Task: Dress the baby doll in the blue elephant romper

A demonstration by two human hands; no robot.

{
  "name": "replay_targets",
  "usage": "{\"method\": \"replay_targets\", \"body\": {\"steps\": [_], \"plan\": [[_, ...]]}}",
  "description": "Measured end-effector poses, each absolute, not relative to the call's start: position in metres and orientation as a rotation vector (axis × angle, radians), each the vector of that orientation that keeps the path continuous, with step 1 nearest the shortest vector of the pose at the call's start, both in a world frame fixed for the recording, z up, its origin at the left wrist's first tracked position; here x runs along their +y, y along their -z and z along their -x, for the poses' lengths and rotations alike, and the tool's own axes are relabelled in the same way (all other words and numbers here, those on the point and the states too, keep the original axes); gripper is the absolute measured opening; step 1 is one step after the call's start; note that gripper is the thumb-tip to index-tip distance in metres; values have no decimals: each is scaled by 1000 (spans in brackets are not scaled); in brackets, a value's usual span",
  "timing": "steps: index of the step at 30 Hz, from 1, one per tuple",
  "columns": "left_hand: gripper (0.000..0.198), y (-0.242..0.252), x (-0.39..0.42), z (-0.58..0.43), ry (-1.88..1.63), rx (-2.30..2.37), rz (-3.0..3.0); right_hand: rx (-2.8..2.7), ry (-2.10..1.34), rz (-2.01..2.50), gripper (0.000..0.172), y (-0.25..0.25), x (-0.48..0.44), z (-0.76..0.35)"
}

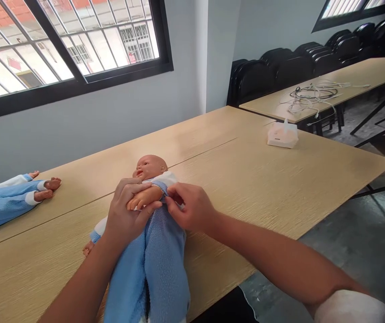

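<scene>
Second doll (9, 199): upper half probably off-frame.

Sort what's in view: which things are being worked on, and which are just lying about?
In hand: baby doll; its blue suit; left hand, closed on the doll's arm; right hand, pinching the suit's sleeve.
Lying about: second doll; white box; cables; black chairs.

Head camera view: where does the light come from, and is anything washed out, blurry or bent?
In the head view, daylight comes through the window, its panes washed out; the table shows a soft sheen beyond the doll; the left hand and right hand on the doll are sharp; the whole head view sits tilted, and the far chairs are dark.
</scene>
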State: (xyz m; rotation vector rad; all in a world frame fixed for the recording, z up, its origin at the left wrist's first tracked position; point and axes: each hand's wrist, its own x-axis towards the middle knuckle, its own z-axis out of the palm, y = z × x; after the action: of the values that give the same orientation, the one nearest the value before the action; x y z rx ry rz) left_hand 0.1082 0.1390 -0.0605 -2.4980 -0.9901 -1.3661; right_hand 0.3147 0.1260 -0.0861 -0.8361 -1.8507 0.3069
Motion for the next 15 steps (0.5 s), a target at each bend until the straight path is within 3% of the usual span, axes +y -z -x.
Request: {"method": "replay_targets", "body": {"steps": [6,10,15], "plan": [[40,70,141,-105,1273,-921,2501,-1883,-353,719,9,83,125,-320],[35,74,148,-103,1491,-993,2417,-1904,-430,930,19,82,159,-352],[42,75,155,-100,1758,-1235,2198,-2113,-925,1270,14,105,197,-367]]}}
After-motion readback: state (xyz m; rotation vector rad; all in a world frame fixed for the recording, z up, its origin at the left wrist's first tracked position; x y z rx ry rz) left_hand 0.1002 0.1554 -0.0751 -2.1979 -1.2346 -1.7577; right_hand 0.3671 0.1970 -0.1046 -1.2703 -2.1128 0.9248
